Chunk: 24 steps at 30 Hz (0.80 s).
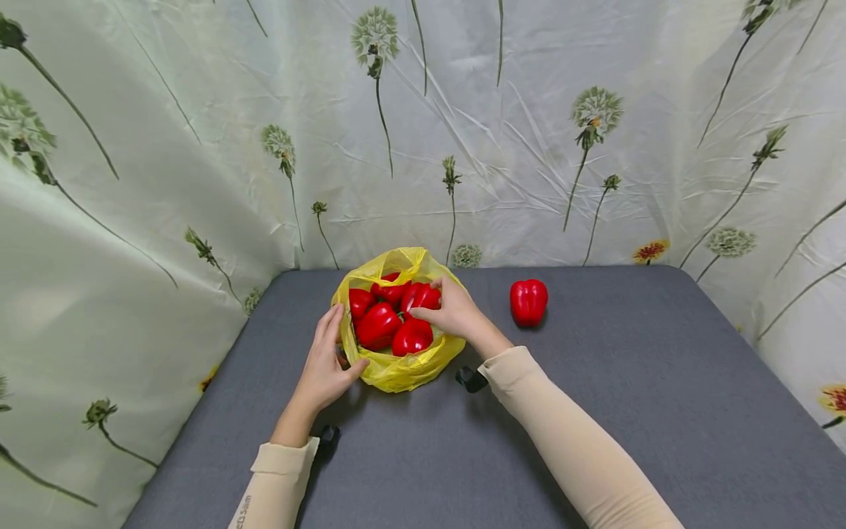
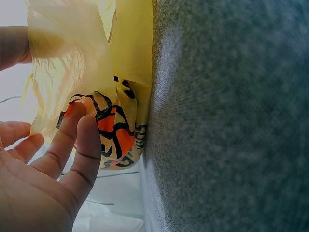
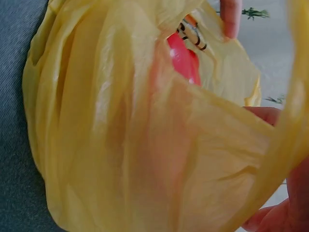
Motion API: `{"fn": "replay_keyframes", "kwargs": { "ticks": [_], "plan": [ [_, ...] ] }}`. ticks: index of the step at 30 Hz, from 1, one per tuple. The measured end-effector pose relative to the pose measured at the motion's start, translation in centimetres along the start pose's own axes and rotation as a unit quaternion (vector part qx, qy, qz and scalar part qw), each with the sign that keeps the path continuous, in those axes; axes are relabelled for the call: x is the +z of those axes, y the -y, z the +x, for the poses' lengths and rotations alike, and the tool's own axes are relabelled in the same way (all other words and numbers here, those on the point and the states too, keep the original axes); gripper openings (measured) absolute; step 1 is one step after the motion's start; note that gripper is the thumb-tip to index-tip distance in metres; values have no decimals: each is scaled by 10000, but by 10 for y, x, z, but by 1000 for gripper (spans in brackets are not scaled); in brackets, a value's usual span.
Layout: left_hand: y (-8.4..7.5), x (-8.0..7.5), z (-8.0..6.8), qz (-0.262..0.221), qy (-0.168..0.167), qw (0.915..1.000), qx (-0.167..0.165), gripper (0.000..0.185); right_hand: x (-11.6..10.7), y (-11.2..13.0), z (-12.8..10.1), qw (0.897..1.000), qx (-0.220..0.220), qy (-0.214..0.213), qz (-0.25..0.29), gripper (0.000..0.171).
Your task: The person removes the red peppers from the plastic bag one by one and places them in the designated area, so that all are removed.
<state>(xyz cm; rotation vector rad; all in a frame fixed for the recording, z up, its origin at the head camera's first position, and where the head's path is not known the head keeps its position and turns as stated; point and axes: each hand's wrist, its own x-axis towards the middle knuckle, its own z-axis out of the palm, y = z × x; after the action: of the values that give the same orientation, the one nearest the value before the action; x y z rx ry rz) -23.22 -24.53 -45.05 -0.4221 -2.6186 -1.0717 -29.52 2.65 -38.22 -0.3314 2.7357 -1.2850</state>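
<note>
A yellow plastic bag (image 1: 403,367) sits on the grey table (image 1: 595,411) with several red bell peppers (image 1: 378,325) inside. My left hand (image 1: 338,342) lies with straight fingers against the bag's left side; the left wrist view shows my left hand (image 2: 67,154) touching the bag's film (image 2: 72,58) by an orange and black print. My right hand (image 1: 432,303) reaches into the bag's mouth, thumb and fingers curled round one red pepper (image 1: 420,296). Through the bag (image 3: 111,130), the right wrist view shows a pepper (image 3: 182,58). Another red pepper (image 1: 529,301) stands alone on the table to the right.
A pale cloth printed with dandelions (image 1: 529,132) hangs behind and along both sides of the table. Bare grey tabletop spreads in front of the bag and to its right. The table's left edge (image 1: 198,411) runs close by my left forearm.
</note>
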Motion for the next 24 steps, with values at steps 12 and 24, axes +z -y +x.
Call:
{"fn": "replay_keyframes", "kwargs": {
  "ticks": [12,24],
  "plan": [
    [-1,0,0,-10,-7,10000,23,105,4,-10,6,9989,346,67,-302,74],
    [-1,1,0,22,3,10000,8,104,11,-17,9,9985,534,78,-121,79]
  ]
}}
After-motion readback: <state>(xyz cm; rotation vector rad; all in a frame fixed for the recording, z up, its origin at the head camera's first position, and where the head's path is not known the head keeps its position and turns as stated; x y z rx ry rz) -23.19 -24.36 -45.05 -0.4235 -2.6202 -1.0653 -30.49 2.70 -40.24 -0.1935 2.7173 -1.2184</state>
